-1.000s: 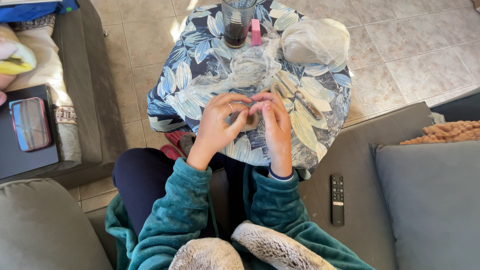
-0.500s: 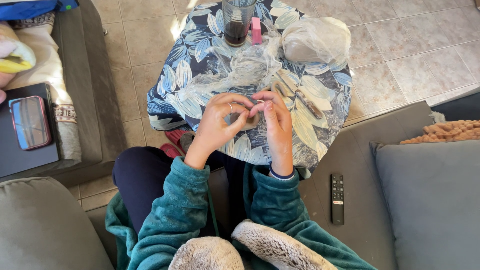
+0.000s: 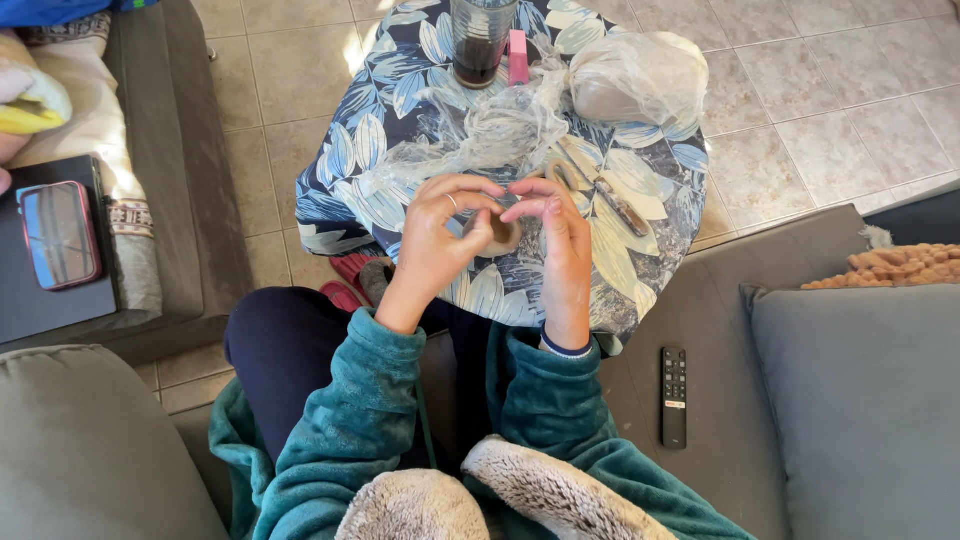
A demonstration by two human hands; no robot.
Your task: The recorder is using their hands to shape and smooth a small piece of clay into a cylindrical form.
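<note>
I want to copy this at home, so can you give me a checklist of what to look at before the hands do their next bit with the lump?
1. Both hands on the lump: ok. The left hand and right hand pinch the small brownish lump between their fingertips.
2. Lump over the table, not the floor: ok.
3. Dark drink in the glass upright and away from the hands: ok.
4. Flat tool close by on the cloth: ok.
5. Bagged lump closed up: cannot tell.
6. Lump soft enough: cannot tell.
</note>
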